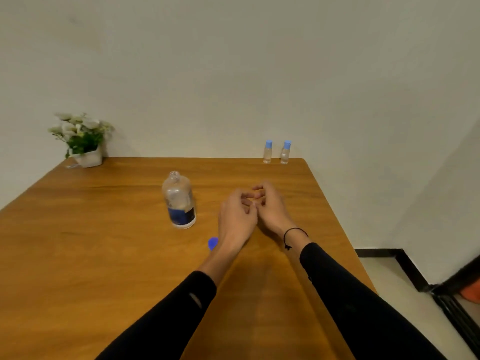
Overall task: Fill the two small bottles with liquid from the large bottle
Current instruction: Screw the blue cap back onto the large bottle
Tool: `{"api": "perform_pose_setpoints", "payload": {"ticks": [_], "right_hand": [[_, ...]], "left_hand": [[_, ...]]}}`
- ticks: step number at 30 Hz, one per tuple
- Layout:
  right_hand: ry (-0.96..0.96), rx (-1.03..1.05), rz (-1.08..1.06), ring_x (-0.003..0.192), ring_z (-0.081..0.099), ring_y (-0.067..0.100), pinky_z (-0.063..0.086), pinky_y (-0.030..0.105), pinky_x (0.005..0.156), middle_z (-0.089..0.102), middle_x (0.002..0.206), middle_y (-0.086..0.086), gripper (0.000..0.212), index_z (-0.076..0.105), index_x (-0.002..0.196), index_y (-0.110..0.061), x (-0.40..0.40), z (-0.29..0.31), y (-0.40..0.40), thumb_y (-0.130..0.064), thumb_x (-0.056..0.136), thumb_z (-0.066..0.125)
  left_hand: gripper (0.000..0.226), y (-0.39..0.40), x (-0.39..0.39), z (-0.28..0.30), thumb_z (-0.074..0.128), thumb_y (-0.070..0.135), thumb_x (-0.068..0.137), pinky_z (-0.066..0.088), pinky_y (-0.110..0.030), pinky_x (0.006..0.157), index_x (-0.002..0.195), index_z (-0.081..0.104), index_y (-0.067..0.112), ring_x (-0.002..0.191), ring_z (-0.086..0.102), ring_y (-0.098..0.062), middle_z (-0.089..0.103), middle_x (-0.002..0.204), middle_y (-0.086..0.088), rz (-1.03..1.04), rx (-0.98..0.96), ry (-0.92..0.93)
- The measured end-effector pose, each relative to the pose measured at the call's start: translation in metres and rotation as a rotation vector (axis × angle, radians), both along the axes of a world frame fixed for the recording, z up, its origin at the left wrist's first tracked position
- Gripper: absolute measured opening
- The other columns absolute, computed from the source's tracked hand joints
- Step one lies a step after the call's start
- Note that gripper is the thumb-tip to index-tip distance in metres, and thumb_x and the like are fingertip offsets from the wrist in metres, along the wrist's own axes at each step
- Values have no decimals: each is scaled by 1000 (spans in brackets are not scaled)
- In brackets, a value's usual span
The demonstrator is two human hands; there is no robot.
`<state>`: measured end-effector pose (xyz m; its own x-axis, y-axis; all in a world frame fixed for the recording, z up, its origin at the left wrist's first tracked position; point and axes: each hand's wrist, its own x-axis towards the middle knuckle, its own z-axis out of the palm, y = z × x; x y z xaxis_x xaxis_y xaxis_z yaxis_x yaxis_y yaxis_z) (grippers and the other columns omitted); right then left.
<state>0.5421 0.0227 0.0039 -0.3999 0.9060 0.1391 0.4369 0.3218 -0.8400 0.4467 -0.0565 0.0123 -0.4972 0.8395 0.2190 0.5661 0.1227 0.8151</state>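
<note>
Table (pixel 104 242): wood-grain top, warm brown, smooth with a low satin sheen. Large bottle (pixel 179 201): clear glossy plastic, uncapped, dark blue glossy label low on the body. Two small bottles (pixel 276 152): clear plastic, light blue plastic caps, smooth. Blue cap (pixel 213 243) on the table: plastic, smooth. Flower pot (pixel 89 158): white, matt. Sleeves (pixel 363 307): black cloth, matt. Wall (pixel 233 74): matt painted finish
</note>
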Motion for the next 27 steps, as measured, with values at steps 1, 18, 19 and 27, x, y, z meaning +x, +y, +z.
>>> {"api": "perform_pose_setpoints", "payload": {"ticks": [1, 18, 19, 27], "right_hand": [[-10, 6, 52, 96, 65, 17, 59, 36, 85, 62, 113, 2, 33, 57, 123, -23, -4, 2, -18, -2, 98, 59], [-344, 325, 398, 97, 57, 17, 55, 38, 84, 50, 112, -4, 19, 47, 111, -34, -59, 34, -129, -19, 103, 54], [-254, 315, 380, 94, 62, 16, 59, 39, 83, 50, 111, -4, 22, 47, 117, -35, -62, 40, -127, -18, 104, 52], [110, 423, 132, 98, 64, 16, 57, 31, 84, 66, 107, -1, 11, 63, 109, -18, -107, 93, -101, -12, 100, 66]], "left_hand": [[17, -26, -4, 3, 70, 23, 99, 44, -13, 63, 115, 65, 28, 83, 66, -1, 68, 97, 16, 11, 16, -11], [46, -166, -128, 11, 87, 25, 84, 62, -33, 83, 124, 65, 21, 95, 70, -9, 70, 106, 9, 205, 165, -154], [52, -160, -131, 14, 89, 27, 82, 61, -32, 84, 127, 64, 21, 98, 68, -10, 69, 110, 8, 180, 183, -129], [99, -94, -150, 32, 91, 46, 74, 51, -44, 110, 157, 41, 22, 139, 50, -22, 49, 155, -2, 128, 153, 69]]}}
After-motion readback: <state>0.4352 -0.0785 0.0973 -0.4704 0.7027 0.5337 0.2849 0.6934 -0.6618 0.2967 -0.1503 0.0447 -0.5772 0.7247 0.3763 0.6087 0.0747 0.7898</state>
